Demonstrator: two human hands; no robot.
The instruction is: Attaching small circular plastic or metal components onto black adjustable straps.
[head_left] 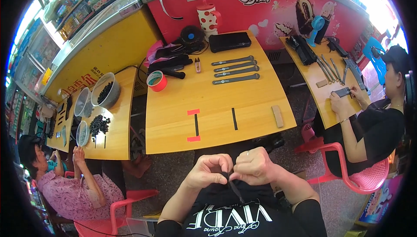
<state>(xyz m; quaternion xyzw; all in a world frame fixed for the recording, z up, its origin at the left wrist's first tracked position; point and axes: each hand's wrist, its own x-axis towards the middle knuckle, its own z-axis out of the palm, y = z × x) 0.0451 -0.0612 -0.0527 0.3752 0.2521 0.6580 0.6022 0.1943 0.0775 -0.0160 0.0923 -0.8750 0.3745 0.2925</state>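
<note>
In front of my chest, past the near table edge, my left hand pinches a dark strap between thumb and fingers. Close against it, my right hand is closed on the same strap, whose loose end hangs down over my black shirt. The upper end is mostly hidden by my fingers. On the table beyond lie a thin black strip between two pieces of red tape and another black strip. Several grey straps with rounded ends lie farther back, side by side.
A tan block lies at the right; a red tape roll and small nippers lie left of the straps. Behind are a black case, fan and dotted cup. People work at both side tables, bowls at left.
</note>
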